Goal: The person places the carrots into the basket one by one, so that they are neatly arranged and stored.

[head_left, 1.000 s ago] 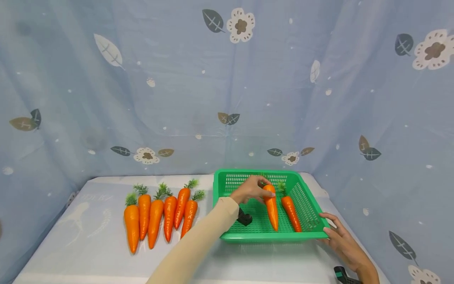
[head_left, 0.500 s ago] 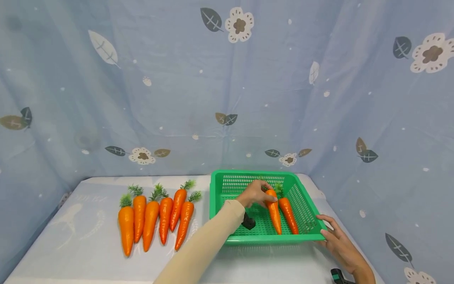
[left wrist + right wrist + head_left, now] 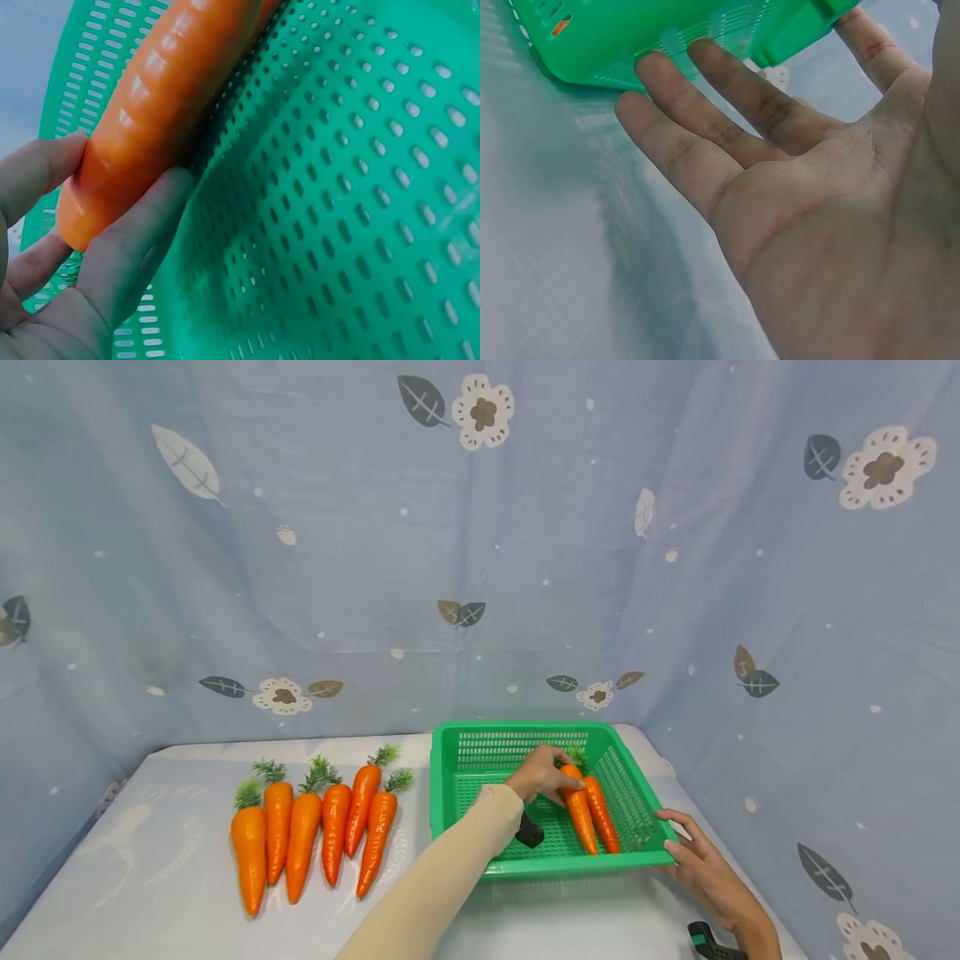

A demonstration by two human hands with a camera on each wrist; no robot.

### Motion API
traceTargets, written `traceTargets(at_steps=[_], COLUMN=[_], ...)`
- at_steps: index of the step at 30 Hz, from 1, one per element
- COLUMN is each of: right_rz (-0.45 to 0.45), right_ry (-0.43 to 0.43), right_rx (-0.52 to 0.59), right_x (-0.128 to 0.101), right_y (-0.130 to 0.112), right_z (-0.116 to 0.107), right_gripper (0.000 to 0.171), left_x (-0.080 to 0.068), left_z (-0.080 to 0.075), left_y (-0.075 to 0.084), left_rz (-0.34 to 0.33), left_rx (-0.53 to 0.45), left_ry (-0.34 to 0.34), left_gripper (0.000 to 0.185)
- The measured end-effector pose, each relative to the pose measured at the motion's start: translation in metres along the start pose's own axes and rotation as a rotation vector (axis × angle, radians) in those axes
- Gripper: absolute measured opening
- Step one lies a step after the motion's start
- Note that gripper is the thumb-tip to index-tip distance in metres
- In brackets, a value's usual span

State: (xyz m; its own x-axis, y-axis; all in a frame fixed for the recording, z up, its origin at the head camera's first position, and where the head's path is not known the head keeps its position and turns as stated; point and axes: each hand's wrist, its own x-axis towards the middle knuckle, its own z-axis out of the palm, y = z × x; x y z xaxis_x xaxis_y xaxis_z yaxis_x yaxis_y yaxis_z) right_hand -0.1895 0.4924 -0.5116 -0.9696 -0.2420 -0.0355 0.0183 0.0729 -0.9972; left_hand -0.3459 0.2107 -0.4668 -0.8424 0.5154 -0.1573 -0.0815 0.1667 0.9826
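A green perforated basket [image 3: 451, 752] stands at the right of the table. Inside it my left hand [image 3: 542, 774] grips the thick end of an orange carrot [image 3: 579, 808], which lies beside a second carrot [image 3: 602, 812] on the basket floor. The left wrist view shows the fingers [image 3: 124, 247] and thumb curled round that carrot [image 3: 161, 105] over the basket floor [image 3: 360, 195]. My right hand [image 3: 697, 865] lies open against the basket's near right corner, with straight fingers [image 3: 705, 135] touching the basket wall [image 3: 652, 30].
Several more carrots [image 3: 307, 827] with green tops lie in a row on the table [image 3: 150, 893] left of the basket. A small black object [image 3: 529, 835] sits on the basket floor. Blue flowered cloth [image 3: 480, 568] walls in the back and both sides.
My left hand has lowered the carrot until it lies against the second carrot in the basket. The camera has shifted a little to the right; my right hand stays at the corner.
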Motion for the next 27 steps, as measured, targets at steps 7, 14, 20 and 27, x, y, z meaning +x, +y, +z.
traceTargets(at_steps=[7, 14, 20, 27], right_rz=[0.012, -0.003, 0.004, -0.013], right_ry=[0.037, 0.045, 0.056, 0.035], right_rx=[-0.022, -0.012, -0.013, -0.007], right_x=[0.003, 0.0005, -0.0002, 0.0004], right_y=[-0.0027, -0.002, -0.0015, -0.0006], right_z=[0.004, 0.0054, 0.0052, 0.0037], right_gripper=[0.048, 0.048, 0.048, 0.047], left_x=[0.0002, -0.0045, -0.0058, -0.007], left_z=[0.0009, 0.0009, -0.0001, -0.0011], left_y=[0.0004, 0.0019, 0.0013, 0.0007], left_rz=[-0.008, -0.04, -0.013, -0.023], left_rx=[0.025, 0.081, 0.182, 0.236], left_ry=[-0.011, -0.032, -0.063, -0.078], left_gripper=[0.043, 0.041, 0.041, 0.043])
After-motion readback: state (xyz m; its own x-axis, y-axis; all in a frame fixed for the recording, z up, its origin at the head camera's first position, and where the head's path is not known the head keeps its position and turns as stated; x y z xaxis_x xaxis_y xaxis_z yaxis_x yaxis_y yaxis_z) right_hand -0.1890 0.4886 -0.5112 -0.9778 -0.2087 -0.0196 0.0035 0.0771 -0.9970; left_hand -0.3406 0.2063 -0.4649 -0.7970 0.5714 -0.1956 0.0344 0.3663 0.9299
